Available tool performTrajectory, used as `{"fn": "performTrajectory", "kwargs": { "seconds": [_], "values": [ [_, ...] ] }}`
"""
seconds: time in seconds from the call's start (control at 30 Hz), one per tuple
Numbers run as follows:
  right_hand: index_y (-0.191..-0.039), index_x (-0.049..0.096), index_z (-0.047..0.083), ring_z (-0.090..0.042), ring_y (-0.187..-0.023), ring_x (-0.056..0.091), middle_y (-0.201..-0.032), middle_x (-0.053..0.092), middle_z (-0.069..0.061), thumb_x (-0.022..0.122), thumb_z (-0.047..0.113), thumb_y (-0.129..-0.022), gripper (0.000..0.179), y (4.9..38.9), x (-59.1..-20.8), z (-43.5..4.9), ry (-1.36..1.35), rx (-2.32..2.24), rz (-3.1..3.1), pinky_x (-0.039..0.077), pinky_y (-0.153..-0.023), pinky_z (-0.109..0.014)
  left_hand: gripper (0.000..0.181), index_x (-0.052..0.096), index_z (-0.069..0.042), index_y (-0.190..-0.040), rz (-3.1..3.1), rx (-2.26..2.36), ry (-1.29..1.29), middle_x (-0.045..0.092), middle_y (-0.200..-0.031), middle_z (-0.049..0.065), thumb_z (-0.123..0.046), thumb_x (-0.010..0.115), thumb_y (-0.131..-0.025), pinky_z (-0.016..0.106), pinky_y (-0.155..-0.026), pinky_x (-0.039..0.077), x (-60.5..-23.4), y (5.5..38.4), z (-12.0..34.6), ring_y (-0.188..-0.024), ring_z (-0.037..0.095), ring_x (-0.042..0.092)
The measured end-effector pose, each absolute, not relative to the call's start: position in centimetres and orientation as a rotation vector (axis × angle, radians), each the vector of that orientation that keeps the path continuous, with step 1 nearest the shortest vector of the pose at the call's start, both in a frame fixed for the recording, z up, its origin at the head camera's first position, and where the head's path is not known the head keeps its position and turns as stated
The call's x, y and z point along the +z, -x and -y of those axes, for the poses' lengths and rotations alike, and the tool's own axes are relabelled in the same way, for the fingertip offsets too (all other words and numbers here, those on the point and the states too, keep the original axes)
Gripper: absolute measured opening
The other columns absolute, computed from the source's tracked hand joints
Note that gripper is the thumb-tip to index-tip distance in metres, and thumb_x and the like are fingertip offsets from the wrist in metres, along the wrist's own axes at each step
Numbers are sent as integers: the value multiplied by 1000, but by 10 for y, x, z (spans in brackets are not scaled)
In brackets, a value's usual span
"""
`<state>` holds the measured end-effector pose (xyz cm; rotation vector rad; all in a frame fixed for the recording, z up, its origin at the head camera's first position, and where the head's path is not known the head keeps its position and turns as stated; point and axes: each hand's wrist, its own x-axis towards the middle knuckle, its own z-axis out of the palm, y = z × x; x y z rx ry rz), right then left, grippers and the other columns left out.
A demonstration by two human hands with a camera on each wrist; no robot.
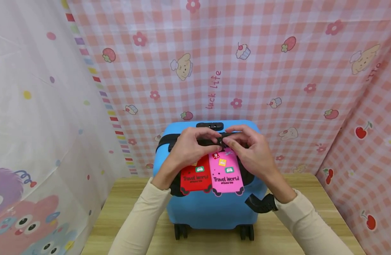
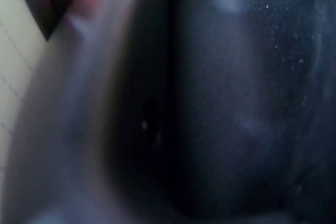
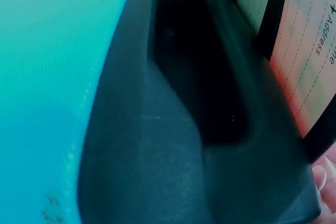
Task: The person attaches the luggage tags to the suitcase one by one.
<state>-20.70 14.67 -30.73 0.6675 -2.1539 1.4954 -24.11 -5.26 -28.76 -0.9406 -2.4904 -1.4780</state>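
Note:
A blue suitcase (image 1: 211, 212) stands upright with a red luggage tag (image 1: 195, 180) and a pink luggage tag (image 1: 227, 186) hanging side by side over its front. My left hand (image 1: 191, 146) pinches the black tag strap (image 1: 220, 142) just above the pink tag, thumb below and fingers on top. From the other side my right hand (image 1: 253, 150) grips the same small strap between thumb and fingers. Fingertips (image 3: 326, 178) show beside the tags' lined address backs (image 3: 307, 51) in the right wrist view. The left wrist view is mostly a blurred dark surface.
A black belt (image 1: 165, 141) runs around the suitcase, below a black lock (image 1: 209, 125). Dark wheels (image 1: 180, 231) rest on the wooden table (image 1: 128, 198). A checked pink cloth (image 1: 214, 53) hangs close behind, with a white patterned curtain (image 1: 55, 124) on the left.

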Motion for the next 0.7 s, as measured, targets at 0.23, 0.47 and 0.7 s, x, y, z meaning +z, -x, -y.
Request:
{"fn": "performTrajectory", "kwargs": {
  "seconds": [0.23,0.47,0.7],
  "values": [
    [-117,62,4,-16,-58,53,-88,73,-8,70,4,-91,27,208,-308,-146,-692,1512,2132,43,-52,-22,23,74,-14,-106,2491,-1451,961,72,-90,-3,-15,79,-84,33,-88,51,-288,241,53,-89,8,66],
    [-119,59,3,-15,-63,55,-93,68,-8,72,1,-89,33,208,-307,-146,-706,1487,2138,43,-54,-22,24,73,-14,-106,2511,-1429,981,71,-91,-3,-16,80,-84,34,-91,49,-288,242,53,-90,8,66],
    [-120,59,2,-14,-63,52,-98,66,-7,73,2,-88,35,209,-306,-147,-721,1494,2155,40,-53,-23,31,71,-18,-108,2540,-1380,1016,68,-93,-5,-23,84,-80,34,-87,50,-288,242,55,-91,8,63]
  ]
}}
